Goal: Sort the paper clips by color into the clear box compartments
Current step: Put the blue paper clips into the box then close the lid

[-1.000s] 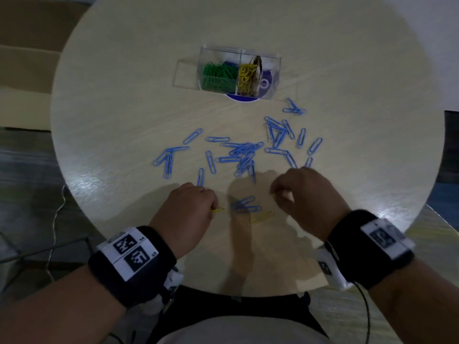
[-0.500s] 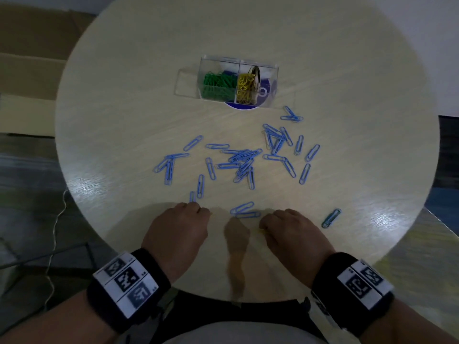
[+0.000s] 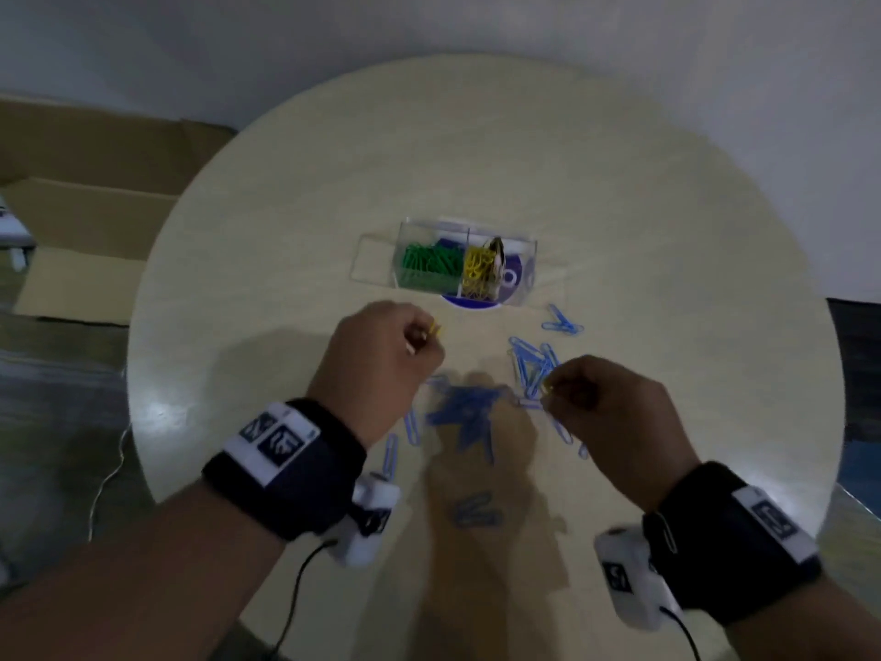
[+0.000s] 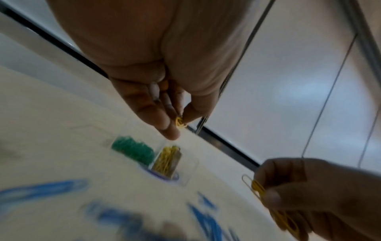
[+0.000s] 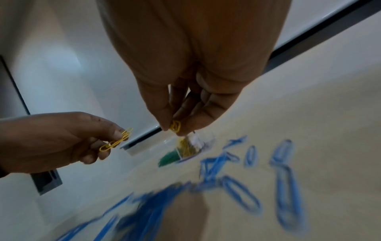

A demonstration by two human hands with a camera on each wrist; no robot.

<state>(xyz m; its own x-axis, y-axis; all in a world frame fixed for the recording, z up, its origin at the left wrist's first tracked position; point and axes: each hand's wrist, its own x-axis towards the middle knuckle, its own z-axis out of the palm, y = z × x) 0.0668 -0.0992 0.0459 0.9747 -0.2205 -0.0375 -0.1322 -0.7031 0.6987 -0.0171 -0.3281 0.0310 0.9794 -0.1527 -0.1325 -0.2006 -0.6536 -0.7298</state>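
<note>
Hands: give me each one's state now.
Left hand: pinching yellow paper clips.
Right hand: pinching a yellow paper clip.

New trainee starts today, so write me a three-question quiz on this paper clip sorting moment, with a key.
1. True or false: the left hand holds nothing.
2. What colour are the loose clips on the table: A green, B blue, C yellow?
3. Fill in: in the clear box, the compartment of yellow clips sits beside the compartment of ____ clips.

Key
1. False. It pinches a yellow clip between thumb and fingertips; the right hand pinches its own yellow clip too.
2. B. The blue clips lie scattered on the tabletop beneath both hands.
3. Green: the green clips fill the neighbouring compartment.
</note>
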